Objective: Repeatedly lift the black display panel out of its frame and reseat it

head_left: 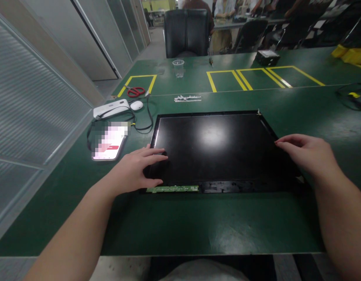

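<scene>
I see a flat black display panel (215,156) with a thin black frame (209,113). It lies shiny side up on the green table (192,226), and a skinny green circuit board (177,189) sits along its near edge, on the left.

I see a smooth, glossy panel (183,152), a smooth worktop (192,224) with a soft sheen, a clear plastic cup (178,70) and a leather-like chair (176,35).

On the table (227,226), 1 panel (215,156) is laid; 1 phone (112,147) is placed to its left, 1 cup (178,69) set behind it.
</scene>
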Demonstrator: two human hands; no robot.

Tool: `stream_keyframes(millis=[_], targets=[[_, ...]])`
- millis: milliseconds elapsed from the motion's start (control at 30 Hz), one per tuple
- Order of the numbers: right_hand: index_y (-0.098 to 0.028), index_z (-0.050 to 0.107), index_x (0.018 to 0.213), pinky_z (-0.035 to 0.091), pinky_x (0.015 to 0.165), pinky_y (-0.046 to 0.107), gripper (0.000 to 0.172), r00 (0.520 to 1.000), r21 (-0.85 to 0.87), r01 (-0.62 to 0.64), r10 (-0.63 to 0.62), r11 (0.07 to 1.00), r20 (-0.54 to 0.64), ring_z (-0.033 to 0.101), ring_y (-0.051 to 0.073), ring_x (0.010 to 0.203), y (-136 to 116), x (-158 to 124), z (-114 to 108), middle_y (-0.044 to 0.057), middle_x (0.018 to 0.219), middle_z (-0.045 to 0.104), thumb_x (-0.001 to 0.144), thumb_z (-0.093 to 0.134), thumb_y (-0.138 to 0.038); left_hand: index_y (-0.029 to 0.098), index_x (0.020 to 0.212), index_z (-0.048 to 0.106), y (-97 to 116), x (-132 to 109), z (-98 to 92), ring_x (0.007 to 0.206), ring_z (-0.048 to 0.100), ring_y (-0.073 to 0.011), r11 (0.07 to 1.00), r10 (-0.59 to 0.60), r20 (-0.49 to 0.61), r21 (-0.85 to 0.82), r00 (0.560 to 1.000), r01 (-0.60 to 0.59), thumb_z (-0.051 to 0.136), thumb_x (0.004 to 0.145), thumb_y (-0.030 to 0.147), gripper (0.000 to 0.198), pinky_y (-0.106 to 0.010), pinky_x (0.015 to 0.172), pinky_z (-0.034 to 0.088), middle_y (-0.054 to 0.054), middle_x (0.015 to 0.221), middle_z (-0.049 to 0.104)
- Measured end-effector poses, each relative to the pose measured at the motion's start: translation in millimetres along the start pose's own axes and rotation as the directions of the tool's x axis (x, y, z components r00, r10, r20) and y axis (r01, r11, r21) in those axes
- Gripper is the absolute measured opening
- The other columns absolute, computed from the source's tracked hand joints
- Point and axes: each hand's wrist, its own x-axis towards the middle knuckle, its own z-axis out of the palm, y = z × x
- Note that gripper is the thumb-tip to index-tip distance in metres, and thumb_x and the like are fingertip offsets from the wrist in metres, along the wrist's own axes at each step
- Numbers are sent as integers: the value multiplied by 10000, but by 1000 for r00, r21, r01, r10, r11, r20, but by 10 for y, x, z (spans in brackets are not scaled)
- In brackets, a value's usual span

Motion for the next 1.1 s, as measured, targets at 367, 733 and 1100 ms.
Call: stream_keyframes(millis=[367, 733, 1100], targets=[[-285, 795, 785, 482, 790, 457, 348, 999, -51, -32, 33, 998, 27, 653, 294, 766, -37, 0, -28, 54, 730, 733, 595, 661, -543, 282, 1406, 767, -3, 14, 16, 1484, 588, -425, 1000, -14, 1, -1, 1000, 14, 824, 825, 559, 646, -570, 1252, 451, -96, 1562, 686], [-295, 773, 744, 501, 731, 446, 346, 1000, -53, 25, -25, 998, 13, 645, 292, 706, 6, 8, -15, 59, 709, 736, 578, 656, -575, 309, 1444, 736, -44, -22, -60, 1499, 573, -423, 999, -19, 58, -37, 998, 21, 843, 816, 522, 672, -576, 1188, 514, -104, 1614, 640], [-296, 799, 817, 499, 736, 460, 392, 999, -81, -11, 14, 997, 32, 658, 300, 725, 13, 15, -5, 59, 752, 751, 602, 647, -587, 304, 1413, 762, -53, -22, -68, 1492, 582, -422, 998, -18, 46, -52, 999, 20, 828, 828, 510, 624, -572, 1176, 528, -98, 1550, 695]])
